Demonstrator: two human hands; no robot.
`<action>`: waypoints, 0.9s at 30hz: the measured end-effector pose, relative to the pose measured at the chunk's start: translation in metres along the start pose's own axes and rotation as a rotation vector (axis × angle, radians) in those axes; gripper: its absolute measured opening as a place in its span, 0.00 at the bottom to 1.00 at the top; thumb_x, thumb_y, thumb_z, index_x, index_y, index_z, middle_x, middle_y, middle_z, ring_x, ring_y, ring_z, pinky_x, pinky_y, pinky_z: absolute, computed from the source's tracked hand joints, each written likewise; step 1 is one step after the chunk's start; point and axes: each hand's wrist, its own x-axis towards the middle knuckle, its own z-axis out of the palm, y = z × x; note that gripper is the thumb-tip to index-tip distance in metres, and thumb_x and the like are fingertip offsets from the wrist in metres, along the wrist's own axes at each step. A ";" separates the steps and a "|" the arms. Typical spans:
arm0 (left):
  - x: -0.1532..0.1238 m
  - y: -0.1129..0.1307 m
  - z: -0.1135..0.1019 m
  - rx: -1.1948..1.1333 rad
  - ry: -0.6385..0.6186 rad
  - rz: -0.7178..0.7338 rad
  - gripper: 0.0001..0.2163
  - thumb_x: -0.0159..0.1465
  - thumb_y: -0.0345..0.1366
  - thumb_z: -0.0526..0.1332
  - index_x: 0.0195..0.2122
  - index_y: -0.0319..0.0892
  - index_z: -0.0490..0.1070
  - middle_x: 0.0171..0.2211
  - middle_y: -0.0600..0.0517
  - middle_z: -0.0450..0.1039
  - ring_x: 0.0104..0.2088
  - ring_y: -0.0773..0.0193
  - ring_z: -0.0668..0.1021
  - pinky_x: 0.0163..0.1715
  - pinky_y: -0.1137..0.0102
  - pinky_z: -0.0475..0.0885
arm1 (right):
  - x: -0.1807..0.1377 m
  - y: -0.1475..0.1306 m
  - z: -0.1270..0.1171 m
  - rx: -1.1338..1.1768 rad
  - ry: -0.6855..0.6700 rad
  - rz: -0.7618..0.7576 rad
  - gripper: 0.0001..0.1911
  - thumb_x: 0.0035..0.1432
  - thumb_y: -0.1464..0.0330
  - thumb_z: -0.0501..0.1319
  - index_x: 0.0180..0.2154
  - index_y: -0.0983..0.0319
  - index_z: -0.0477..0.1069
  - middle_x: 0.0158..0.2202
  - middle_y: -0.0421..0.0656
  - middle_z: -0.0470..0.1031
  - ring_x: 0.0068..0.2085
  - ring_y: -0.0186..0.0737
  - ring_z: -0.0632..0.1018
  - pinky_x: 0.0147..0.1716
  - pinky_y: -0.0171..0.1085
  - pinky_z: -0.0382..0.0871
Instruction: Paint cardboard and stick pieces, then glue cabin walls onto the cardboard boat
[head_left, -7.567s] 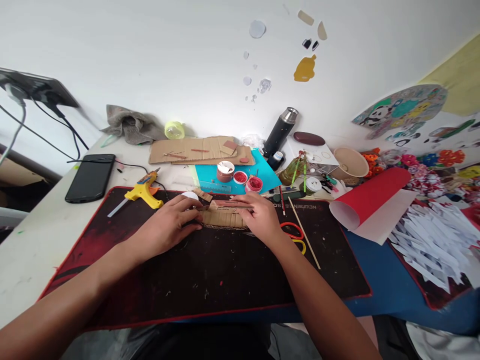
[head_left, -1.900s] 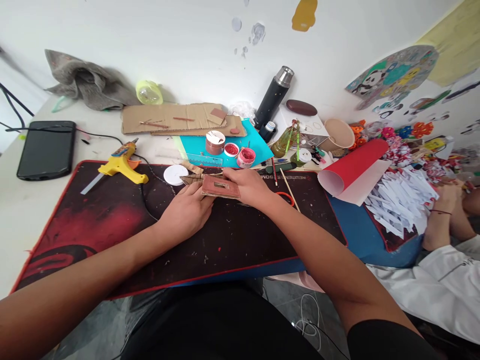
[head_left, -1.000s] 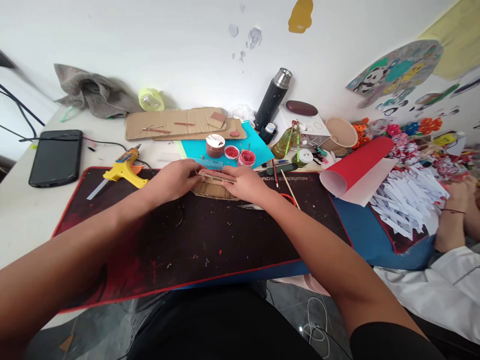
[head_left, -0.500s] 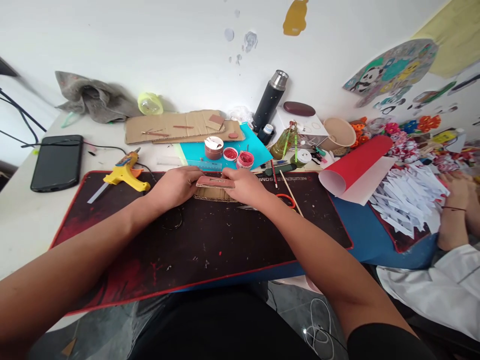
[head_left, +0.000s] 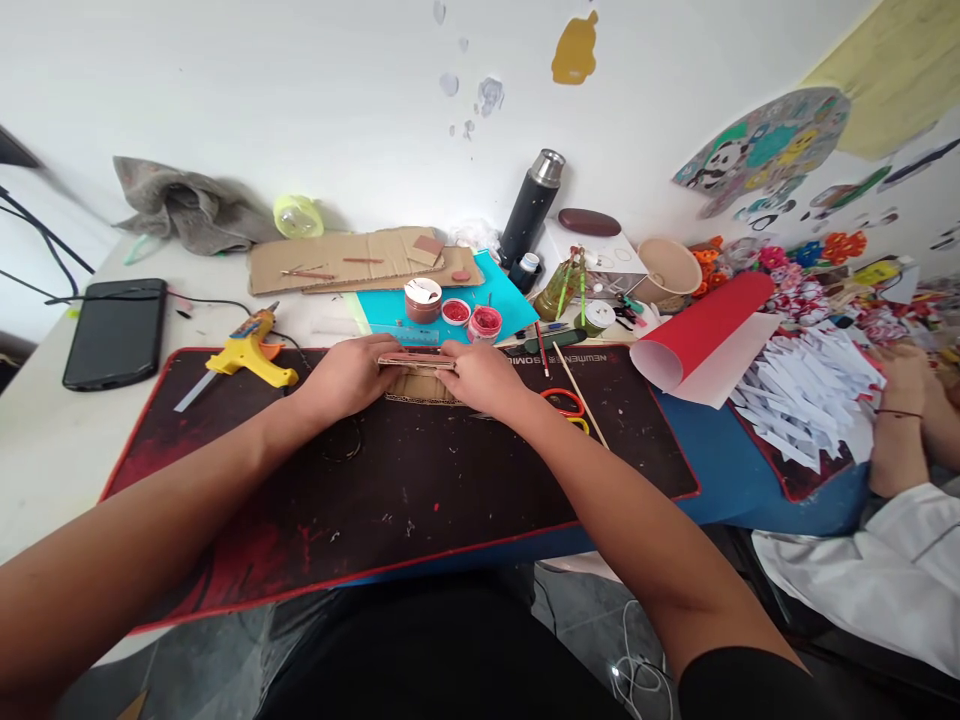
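A small cardboard piece [head_left: 417,363] with a reddish top sits over a brown corrugated cardboard base [head_left: 420,388] at the far middle of the dark desk mat [head_left: 420,500]. My left hand [head_left: 346,375] grips its left end with curled fingers. My right hand [head_left: 484,378] grips its right end the same way. The piece lies nearly flat and edge-on between my fingertips.
A yellow glue gun [head_left: 249,350] lies left of my hands and a black phone [head_left: 114,332] farther left. Red scissors [head_left: 564,405], a wooden stick [head_left: 581,398], paint pots [head_left: 469,318] and a flask [head_left: 531,205] sit close by. Another person's hand [head_left: 904,385] rests at right by white paper strips [head_left: 802,395].
The reddish piece was lifted and tilted toward me earlier; now it is lowered flat onto the cardboard base, with both hands closed in on its ends. The camera view shifted slightly.
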 end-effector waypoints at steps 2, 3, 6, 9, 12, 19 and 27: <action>0.001 0.001 0.000 0.007 -0.002 -0.006 0.17 0.73 0.41 0.53 0.44 0.43 0.81 0.45 0.42 0.84 0.45 0.48 0.85 0.44 0.61 0.79 | 0.001 0.001 0.001 -0.002 0.004 -0.007 0.13 0.75 0.63 0.64 0.56 0.60 0.79 0.44 0.53 0.87 0.46 0.58 0.83 0.39 0.44 0.68; 0.001 0.002 -0.001 0.009 -0.007 -0.012 0.16 0.73 0.41 0.53 0.44 0.43 0.81 0.45 0.42 0.85 0.46 0.48 0.86 0.44 0.61 0.79 | 0.001 0.001 0.002 -0.003 0.006 -0.010 0.13 0.75 0.63 0.64 0.56 0.60 0.79 0.44 0.53 0.87 0.46 0.58 0.84 0.38 0.44 0.68; 0.004 0.002 -0.004 0.034 -0.039 -0.058 0.15 0.72 0.42 0.55 0.43 0.45 0.82 0.46 0.43 0.86 0.46 0.48 0.86 0.43 0.62 0.78 | 0.002 0.002 0.004 -0.016 0.008 -0.008 0.14 0.75 0.63 0.64 0.56 0.60 0.80 0.43 0.53 0.87 0.45 0.59 0.84 0.38 0.44 0.68; 0.009 0.000 -0.007 0.075 -0.096 -0.086 0.14 0.71 0.43 0.57 0.42 0.46 0.81 0.43 0.45 0.86 0.43 0.49 0.86 0.42 0.63 0.77 | 0.002 0.004 0.005 -0.016 0.005 0.002 0.16 0.75 0.63 0.63 0.58 0.61 0.80 0.42 0.54 0.87 0.45 0.59 0.85 0.38 0.44 0.69; 0.013 -0.002 -0.007 0.088 -0.108 -0.083 0.13 0.70 0.45 0.58 0.43 0.48 0.82 0.43 0.46 0.88 0.44 0.48 0.86 0.42 0.62 0.77 | 0.002 0.008 0.006 -0.002 -0.003 0.005 0.18 0.75 0.62 0.65 0.60 0.61 0.79 0.42 0.53 0.88 0.44 0.57 0.85 0.37 0.43 0.68; 0.016 -0.002 0.002 0.130 -0.094 -0.124 0.12 0.69 0.44 0.61 0.45 0.49 0.83 0.45 0.45 0.88 0.45 0.45 0.87 0.42 0.60 0.78 | 0.003 0.011 0.006 0.008 -0.021 0.011 0.19 0.74 0.63 0.65 0.61 0.61 0.80 0.43 0.53 0.88 0.44 0.55 0.85 0.37 0.42 0.69; 0.008 0.007 0.003 0.108 -0.064 -0.138 0.14 0.72 0.41 0.58 0.47 0.48 0.84 0.48 0.45 0.88 0.49 0.45 0.87 0.44 0.61 0.78 | -0.003 0.009 0.003 0.027 -0.005 0.024 0.13 0.74 0.64 0.64 0.55 0.60 0.80 0.43 0.51 0.88 0.43 0.54 0.84 0.36 0.41 0.66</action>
